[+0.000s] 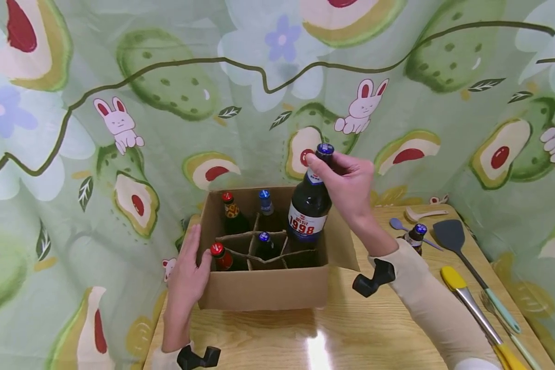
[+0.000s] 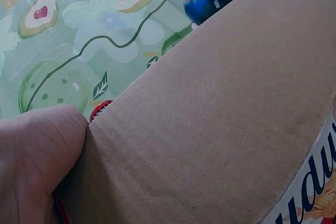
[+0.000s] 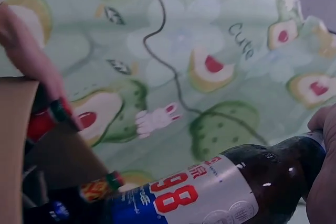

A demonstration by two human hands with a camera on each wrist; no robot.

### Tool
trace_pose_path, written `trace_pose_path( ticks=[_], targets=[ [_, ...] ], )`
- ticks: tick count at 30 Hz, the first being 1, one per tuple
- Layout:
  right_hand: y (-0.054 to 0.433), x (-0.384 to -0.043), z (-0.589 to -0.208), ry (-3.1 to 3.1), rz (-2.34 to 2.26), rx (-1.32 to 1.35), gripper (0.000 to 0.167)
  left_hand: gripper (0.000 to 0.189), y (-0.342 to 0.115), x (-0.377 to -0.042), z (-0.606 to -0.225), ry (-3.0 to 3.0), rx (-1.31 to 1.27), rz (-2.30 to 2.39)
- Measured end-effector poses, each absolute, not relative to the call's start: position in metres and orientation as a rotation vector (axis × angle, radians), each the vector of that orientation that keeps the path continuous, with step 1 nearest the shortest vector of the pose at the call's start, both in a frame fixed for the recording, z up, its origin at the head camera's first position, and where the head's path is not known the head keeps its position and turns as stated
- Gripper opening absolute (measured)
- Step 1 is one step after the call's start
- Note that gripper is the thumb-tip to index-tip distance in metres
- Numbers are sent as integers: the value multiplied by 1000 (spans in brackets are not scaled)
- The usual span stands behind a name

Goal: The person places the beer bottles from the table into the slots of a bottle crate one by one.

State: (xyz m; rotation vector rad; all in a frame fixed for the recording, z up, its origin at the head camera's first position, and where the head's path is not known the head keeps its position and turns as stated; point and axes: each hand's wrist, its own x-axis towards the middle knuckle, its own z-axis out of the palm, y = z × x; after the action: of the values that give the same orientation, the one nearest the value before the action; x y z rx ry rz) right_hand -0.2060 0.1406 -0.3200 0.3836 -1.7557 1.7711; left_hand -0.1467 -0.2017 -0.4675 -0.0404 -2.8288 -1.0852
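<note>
My right hand (image 1: pixel 351 185) grips the neck of a dark beer bottle (image 1: pixel 311 203) with a white "1998" label and blue cap. The bottle leans slightly, its base inside the right back part of an open cardboard box (image 1: pixel 263 290); the right wrist view shows its label (image 3: pixel 205 195) up close. Against the box's left side rests my left hand (image 1: pixel 185 280), fingers extended and thumb at the rim beside a red-capped bottle (image 1: pixel 222 257). Inside the divided box also stand another red-capped bottle (image 1: pixel 233 213), a blue-capped bottle (image 1: pixel 266 205) and a second blue-capped one (image 1: pixel 265 245).
Right of the box, a blue-capped bottle (image 1: pixel 415 237) stands partly behind my right forearm. Farther right lie a dark spatula (image 1: pixel 449 235), a yellow-headed brush (image 1: pixel 453 277), a fork (image 1: pixel 490 306), a blue spoon (image 1: pixel 398 224) and a pale ladle (image 1: pixel 413 215). A patterned curtain (image 1: pixel 254 139) hangs behind the table.
</note>
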Motion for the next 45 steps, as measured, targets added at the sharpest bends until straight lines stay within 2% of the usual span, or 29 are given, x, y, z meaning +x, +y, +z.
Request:
trace_pose_path(
  ticks=[7, 17, 23, 29, 36, 41, 45],
  targets=[
    [133, -225, -364, -1921, 1713, 398, 14, 66, -199, -149, -468, -2830, -41, -1099],
    [139, -226, -402, -2113, 1656, 552, 17, 66, -199, -146, -466, -2823, -25, -1089],
    [142, -225, -401, -2255, 1520, 493, 14, 66, -200, -147, -466, -2815, -26, -1094],
    [142, -225, -398, -2520, 1258, 421, 36, 66, -200, -147, -466, -2817, -20, -1090],
    [138, -226, -411, -2723, 1108, 378, 32, 66, -201, -148, -467, -2808, -32, -1097],
    [135, -222, -417, -2829, 884, 422, 44, 66, -201, -149, -468, -2792, -47, -1107],
    [133, -221, -420, -2876, 694, 490, 35, 65, -202, -149, -469, -2792, -47, -1106]
  ],
)
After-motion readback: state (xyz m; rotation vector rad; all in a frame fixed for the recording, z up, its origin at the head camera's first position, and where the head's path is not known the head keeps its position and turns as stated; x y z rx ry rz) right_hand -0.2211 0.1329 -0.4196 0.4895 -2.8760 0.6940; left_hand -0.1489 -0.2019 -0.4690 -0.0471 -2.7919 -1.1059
